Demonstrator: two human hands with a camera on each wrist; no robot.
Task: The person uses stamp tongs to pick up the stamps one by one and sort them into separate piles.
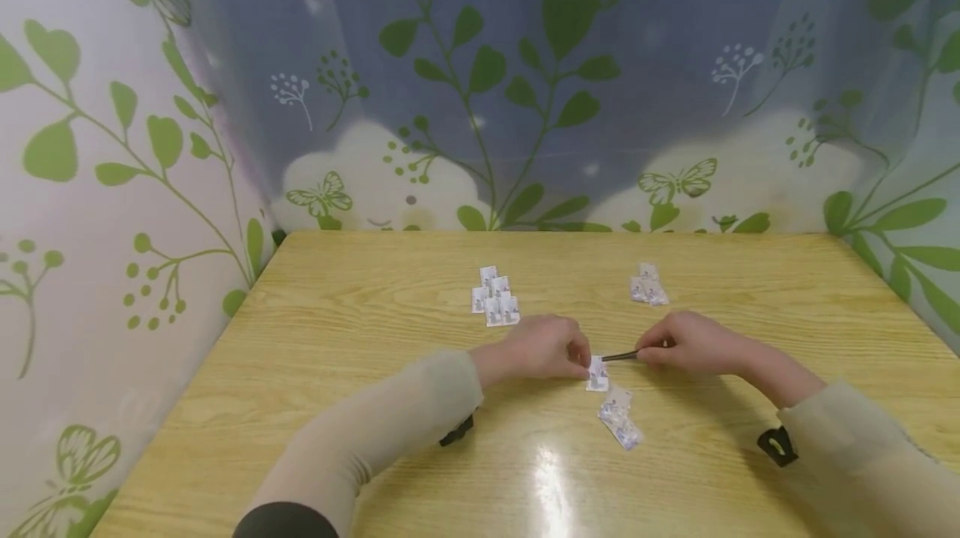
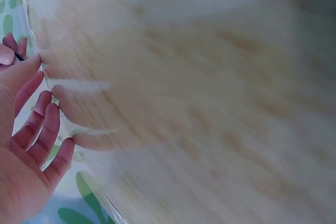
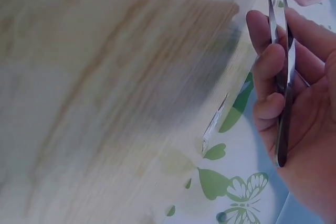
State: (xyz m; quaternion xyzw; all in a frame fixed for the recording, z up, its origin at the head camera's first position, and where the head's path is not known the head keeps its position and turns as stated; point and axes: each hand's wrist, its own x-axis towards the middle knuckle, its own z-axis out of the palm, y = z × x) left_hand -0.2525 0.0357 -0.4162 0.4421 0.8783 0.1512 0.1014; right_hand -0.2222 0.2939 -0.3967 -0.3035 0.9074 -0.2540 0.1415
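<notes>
A small white picture card [image 1: 597, 376] lies near the middle of the table in the head view. My left hand [image 1: 542, 346] pinches its left edge between thumb and forefinger. In the left wrist view the other fingers of the left hand [image 2: 32, 140] are spread; the card is hidden there. From the other side, my right hand [image 1: 693, 344] holds dark metal tweezers [image 1: 619, 356], their tips at the card's upper right corner. The right wrist view shows the tweezers [image 3: 286, 85] lying across the palm, fingers and thumb around their arms.
Overlapping picture cards [image 1: 617, 413] lie just below the held card. Several similar cards [image 1: 495, 298] form a group at the back left, and a smaller group [image 1: 648, 284] lies at the back right. Leaf-patterned curtain [image 1: 480, 87] borders the wooden table [image 1: 337, 288] behind and at the sides.
</notes>
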